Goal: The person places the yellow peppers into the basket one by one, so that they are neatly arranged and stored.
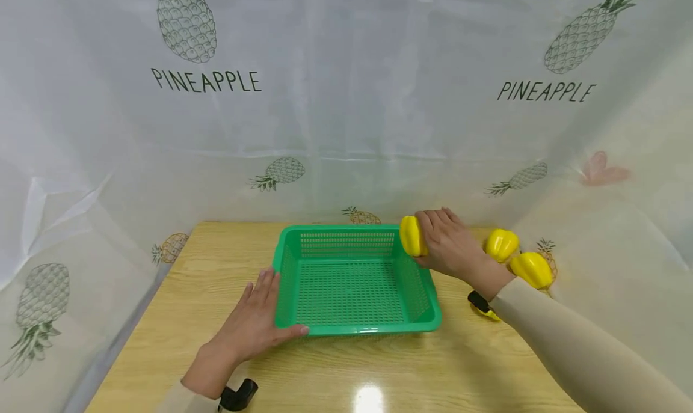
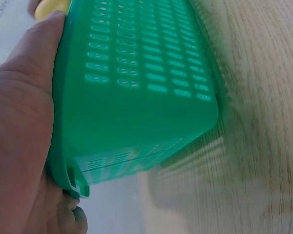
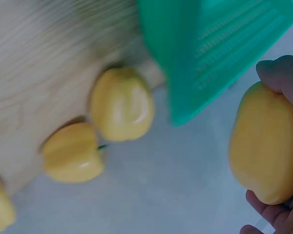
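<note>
One yellow pepper [image 1: 413, 236] is gripped by your right hand [image 1: 455, 244], and everything turns on where it hangs: at the far right corner of the green basket [image 1: 373, 329], on the left side of that hand, so the basket's interior lies to its left and nearer to you. From the head view you cannot tell how high it is above the rim; the right wrist view shows a gap between pepper and basket. Its long axis points roughly from your body toward the desk's far edge, crossing the basket's length, which runs parallel to that edge. Your thumb is at one end of the pepper and your fingertips wrap the other.

Your left hand [image 1: 249, 320] is spread wide, holding no pepper: its fingers lie along the basket's left side and its thumb reaches over the near rim, at the near left corner. Your right hand is plainly the nearer one to all the peppers.

Two more, a farther pepper [image 1: 502, 245] and a nearer pepper [image 1: 532, 270], lie toward the far right corner of the desk [image 1: 325, 377], beyond your right wrist. A third pepper [image 1: 492, 316] is mostly hidden by that wrist.
</note>
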The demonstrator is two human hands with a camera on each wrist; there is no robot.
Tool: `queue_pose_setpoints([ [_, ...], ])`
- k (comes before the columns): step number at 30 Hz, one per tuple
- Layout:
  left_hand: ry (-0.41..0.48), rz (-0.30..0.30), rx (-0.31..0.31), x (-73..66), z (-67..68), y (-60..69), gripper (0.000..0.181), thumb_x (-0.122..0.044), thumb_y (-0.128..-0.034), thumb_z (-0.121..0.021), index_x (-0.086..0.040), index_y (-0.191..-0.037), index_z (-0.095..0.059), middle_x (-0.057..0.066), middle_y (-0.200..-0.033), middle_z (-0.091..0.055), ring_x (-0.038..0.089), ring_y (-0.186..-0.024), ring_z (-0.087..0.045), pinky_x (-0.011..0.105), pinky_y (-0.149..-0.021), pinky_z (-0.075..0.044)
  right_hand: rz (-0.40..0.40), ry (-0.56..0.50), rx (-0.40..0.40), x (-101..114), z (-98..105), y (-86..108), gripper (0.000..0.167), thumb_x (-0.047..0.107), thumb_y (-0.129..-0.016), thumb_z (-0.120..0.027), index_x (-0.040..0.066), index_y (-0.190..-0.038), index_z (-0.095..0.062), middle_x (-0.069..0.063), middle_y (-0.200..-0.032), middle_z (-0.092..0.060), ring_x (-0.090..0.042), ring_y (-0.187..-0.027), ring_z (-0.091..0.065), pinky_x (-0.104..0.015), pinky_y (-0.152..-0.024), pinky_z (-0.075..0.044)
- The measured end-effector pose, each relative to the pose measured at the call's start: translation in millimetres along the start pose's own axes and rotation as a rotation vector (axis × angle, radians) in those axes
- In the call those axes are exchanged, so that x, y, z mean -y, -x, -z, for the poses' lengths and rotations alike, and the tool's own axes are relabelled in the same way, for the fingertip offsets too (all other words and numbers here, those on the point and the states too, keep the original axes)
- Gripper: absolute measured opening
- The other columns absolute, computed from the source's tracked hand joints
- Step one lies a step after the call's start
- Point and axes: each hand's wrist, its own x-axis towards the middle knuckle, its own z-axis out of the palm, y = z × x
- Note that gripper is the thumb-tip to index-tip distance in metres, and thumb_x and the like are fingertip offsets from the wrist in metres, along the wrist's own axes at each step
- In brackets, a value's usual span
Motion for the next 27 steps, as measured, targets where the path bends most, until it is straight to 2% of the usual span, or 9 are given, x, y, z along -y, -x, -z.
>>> queue_pose_setpoints([
  [8,-0.021,0.008,-0.002,-3.9,0.7,-1.1,0.136,-0.091,-0.0822,-0.057,0.008,-0.166,-0.016,0.027,-0.174,-0.010,0.043,-0.163,-0.011,0.065,-0.129,-0.018,0.108,0.004,-0.015,43,-4,-54.0,0.095,0.055,-0.074,-0.090,-0.004,-0.137,-0.050,-0.019,-0.120,-0.064,-0.037,-0.112,-0.064,-0.054,-0.111,-0.051],
  [17,-0.048,0.026,-0.020,0.1,4.0,7.7,0.135,-0.091,-0.0820,-0.057,0.010,-0.164,-0.021,0.028,-0.173,-0.014,0.044,-0.162,-0.015,0.066,-0.128,-0.021,0.201,0.016,0.132,115,-18,-113.8,0.095,0.066,-0.084,-0.079,0.000,-0.142,-0.044,-0.014,-0.128,-0.061,-0.032,-0.118,-0.059,-0.043,-0.111,-0.049],
  [22,-0.019,0.028,-0.010,0.3,4.5,7.3,0.134,-0.089,-0.0824,-0.059,0.009,-0.164,-0.020,0.029,-0.173,-0.016,0.045,-0.162,-0.015,0.066,-0.128,-0.022,0.233,0.068,0.199,142,-34,-125.1,0.088,0.071,-0.087,-0.072,0.004,-0.137,-0.045,-0.009,-0.123,-0.062,-0.028,-0.115,-0.060,-0.041,-0.107,-0.050],
  [27,-0.007,0.015,-0.001,-2.8,0.9,0.3,0.135,-0.091,-0.0812,-0.059,0.008,-0.165,-0.019,0.027,-0.174,-0.016,0.043,-0.162,-0.015,0.064,-0.128,-0.022,0.216,0.038,0.269,153,-51,-121.5,0.087,0.073,-0.086,-0.072,0.007,-0.135,-0.046,-0.007,-0.121,-0.060,-0.026,-0.112,-0.060,-0.040,-0.105,-0.052],
])
